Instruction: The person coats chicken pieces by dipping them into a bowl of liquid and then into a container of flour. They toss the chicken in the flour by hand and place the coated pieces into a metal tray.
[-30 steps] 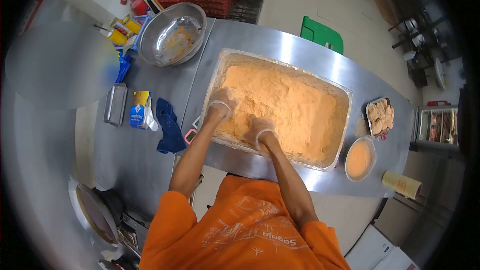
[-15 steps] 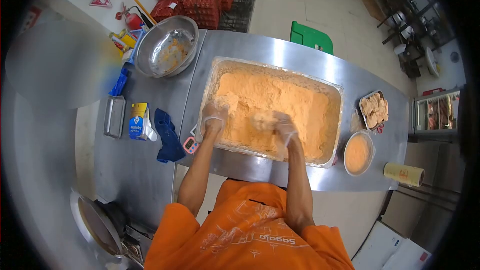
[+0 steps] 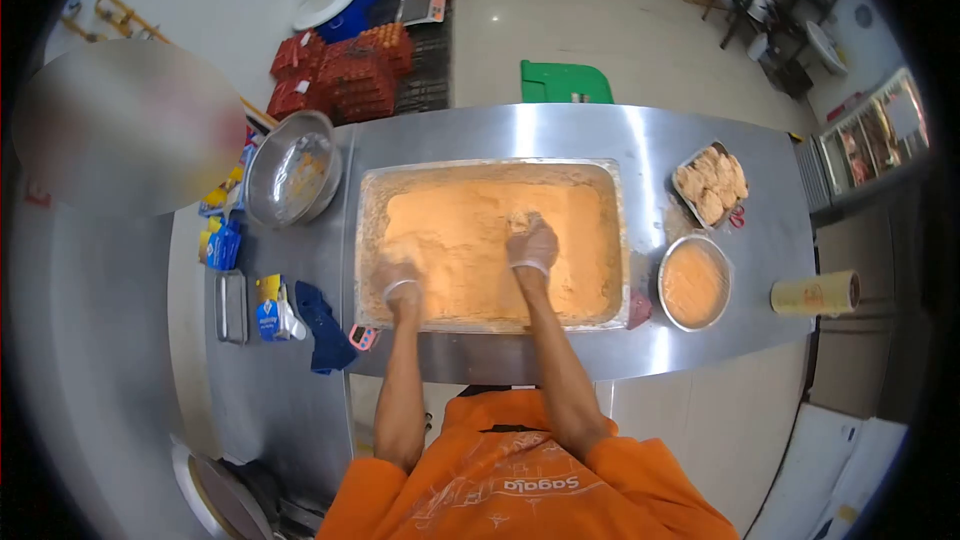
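Observation:
A large rectangular metal pan [image 3: 490, 328] holds a deep bed of orange breading flour [image 3: 450, 210]. Both of my hands wear clear plastic gloves and are inside the pan. On the left side, my left hand [image 3: 398, 275] is in the flour, its fingers blurred and partly covered by powder. My right hand [image 3: 536, 244] is closed around a flour-coated piece of chicken [image 3: 521, 222], just above the flour right of centre. Similar breaded chicken pieces [image 3: 712, 183] fill a small metal tray at the right.
Right of the pan stand a plastic-covered bowl of orange powder [image 3: 694, 283], red scissors [image 3: 737, 217] and a yellow roll [image 3: 815, 293]. Leftward are a steel bowl [image 3: 270, 190], a blue cloth [image 3: 322, 330], a timer [image 3: 363, 337], a blue-yellow carton [image 3: 272, 308] and a metal tin [image 3: 231, 307]. Another person [image 3: 110, 340] stands at far left.
My head view has shifted, so the pan appears squarer. My right hand has moved away from my body, and the piece in it shows more sharply. My left hand has drawn nearer my body.

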`<act>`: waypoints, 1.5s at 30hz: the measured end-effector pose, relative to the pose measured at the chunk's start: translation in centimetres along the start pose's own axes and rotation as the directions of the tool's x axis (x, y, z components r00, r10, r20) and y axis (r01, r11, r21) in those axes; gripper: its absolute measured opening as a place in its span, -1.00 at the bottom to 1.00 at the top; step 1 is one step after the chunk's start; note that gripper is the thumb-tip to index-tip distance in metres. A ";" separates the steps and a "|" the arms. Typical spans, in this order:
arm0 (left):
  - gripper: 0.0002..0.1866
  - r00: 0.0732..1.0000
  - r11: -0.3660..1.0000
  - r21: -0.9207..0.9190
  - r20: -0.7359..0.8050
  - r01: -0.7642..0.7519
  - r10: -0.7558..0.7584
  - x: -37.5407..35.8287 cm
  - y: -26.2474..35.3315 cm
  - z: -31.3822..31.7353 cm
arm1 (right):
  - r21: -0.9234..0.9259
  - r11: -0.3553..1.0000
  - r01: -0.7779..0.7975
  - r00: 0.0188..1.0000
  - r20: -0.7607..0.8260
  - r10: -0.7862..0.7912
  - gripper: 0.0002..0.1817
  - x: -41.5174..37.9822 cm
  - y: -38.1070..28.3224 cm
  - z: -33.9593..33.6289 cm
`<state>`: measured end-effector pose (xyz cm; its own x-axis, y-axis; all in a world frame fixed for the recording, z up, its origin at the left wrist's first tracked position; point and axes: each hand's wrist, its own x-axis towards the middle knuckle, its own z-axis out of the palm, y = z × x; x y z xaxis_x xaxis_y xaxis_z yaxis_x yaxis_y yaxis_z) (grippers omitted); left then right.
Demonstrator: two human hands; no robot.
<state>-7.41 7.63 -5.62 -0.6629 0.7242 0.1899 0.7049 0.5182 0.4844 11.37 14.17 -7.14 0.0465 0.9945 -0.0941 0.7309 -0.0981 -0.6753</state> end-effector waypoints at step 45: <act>-0.57 0.240 0.533 -0.338 0.622 -0.776 0.745 -18.2 56.3 28.3 | 0.425 0.821 -0.380 0.622 -0.540 0.567 -0.39 8.0 37.8 -38.2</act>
<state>51.50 36.50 -6.01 0.5228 0.8433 -0.1248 0.8044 -0.4395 0.3997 65.40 19.87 -5.52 0.8114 0.5826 -0.0464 0.2935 -0.4748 -0.8297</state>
